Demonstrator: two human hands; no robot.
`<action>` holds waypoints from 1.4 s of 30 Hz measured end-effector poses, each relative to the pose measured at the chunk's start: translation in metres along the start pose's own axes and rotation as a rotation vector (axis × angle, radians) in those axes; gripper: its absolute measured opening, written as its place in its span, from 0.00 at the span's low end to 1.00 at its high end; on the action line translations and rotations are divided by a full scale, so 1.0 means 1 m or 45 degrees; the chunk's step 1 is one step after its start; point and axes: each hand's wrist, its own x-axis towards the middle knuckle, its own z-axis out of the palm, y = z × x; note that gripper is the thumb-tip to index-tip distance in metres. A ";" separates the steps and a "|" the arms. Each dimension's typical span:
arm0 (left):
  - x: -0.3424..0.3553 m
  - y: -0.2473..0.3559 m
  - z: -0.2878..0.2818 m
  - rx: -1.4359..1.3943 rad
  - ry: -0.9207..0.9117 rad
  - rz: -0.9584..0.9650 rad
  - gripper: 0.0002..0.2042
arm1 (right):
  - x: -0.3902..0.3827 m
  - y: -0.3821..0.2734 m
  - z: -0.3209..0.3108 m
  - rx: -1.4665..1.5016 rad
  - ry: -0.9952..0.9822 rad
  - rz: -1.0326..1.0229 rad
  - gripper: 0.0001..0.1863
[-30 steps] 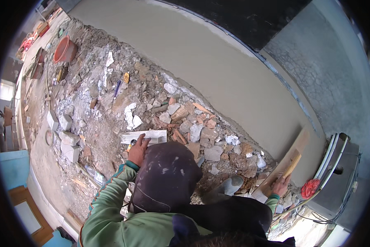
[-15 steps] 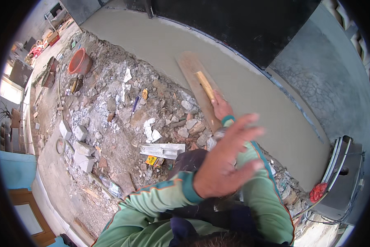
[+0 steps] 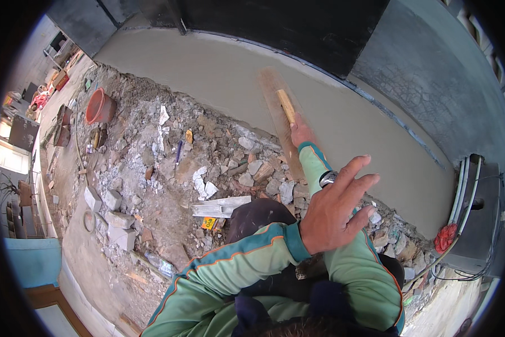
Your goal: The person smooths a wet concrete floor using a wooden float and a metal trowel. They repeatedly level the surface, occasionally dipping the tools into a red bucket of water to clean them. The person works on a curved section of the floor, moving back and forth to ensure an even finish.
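Observation:
My right hand [image 3: 300, 130] grips the wooden handle [image 3: 285, 103] of a long, thin float [image 3: 271, 78], whose blade lies on wet grey concrete [image 3: 378, 135], close to the rubble edge. My left hand [image 3: 334, 213] has its fingers apart and hovers at my right forearm, near a silver watch [image 3: 328, 178]; whether it touches the sleeve I cannot tell. Below the float, broken stones [image 3: 258, 168] cover rough ground, with a pale metal bar [image 3: 218, 206] beside my dark knee [image 3: 258, 216].
A dark panel [image 3: 286, 22] and grey wall [image 3: 426, 84] border the concrete. Pale pipes [image 3: 460, 191] and a red bundle [image 3: 444, 237] sit at the right. An orange bucket [image 3: 99, 106], white blocks [image 3: 120, 236] and a yellow packet [image 3: 209, 222] lie among debris.
My right hand has swept the float from the lower right up onto the middle of the concrete. My left hand has left the metal bar and moved right, over my right forearm.

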 end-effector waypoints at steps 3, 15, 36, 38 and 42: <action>-0.001 -0.006 0.014 0.033 -0.035 0.008 0.25 | -0.008 0.041 -0.026 -0.004 0.022 0.065 0.31; -0.008 -0.012 0.064 0.066 -0.351 -0.106 0.24 | -0.102 0.185 -0.105 0.064 0.240 0.288 0.31; -0.023 0.014 0.077 -0.140 -0.716 0.074 0.24 | -0.252 0.373 -0.191 0.669 0.901 0.926 0.30; -0.024 0.009 0.080 -0.147 -0.699 0.100 0.24 | -0.237 0.358 -0.184 0.726 0.896 0.908 0.30; -0.021 0.005 0.076 -0.174 -0.687 0.096 0.25 | -0.187 0.293 -0.147 0.656 0.739 0.897 0.30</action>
